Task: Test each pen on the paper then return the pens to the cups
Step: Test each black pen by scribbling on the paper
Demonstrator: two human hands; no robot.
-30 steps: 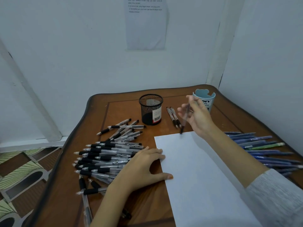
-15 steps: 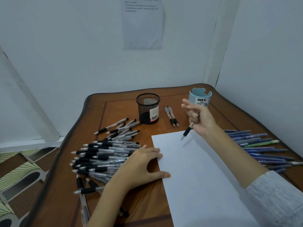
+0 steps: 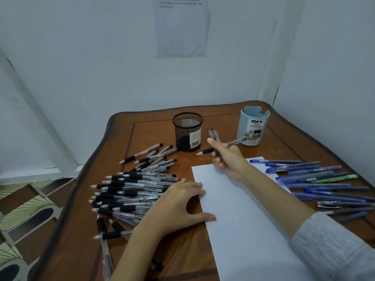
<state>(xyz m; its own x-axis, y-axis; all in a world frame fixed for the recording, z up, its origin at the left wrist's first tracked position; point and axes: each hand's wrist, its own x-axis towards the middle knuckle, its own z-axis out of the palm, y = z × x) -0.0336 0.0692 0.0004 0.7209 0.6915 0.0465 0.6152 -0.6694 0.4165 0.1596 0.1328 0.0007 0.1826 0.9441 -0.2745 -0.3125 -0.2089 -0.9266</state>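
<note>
My right hand grips a black-grip clear pen above the far edge of the white paper, the tip pointing left toward the black mesh cup. My left hand rests flat at the paper's left edge, thumb on the sheet. A large pile of black-grip pens lies left of that hand. A light blue cup stands at the back right. Two pens lie between the cups. A faint mark sits at the paper's top left corner.
Several blue pens and one green pen lie fanned on the right of the wooden table. Walls close in behind and to the right. The table's curved left edge drops to a patterned floor.
My right hand has lifted the pen off the paper and turned it from pointing down to lying nearly level, tip to the left. My left hand has stayed put.
</note>
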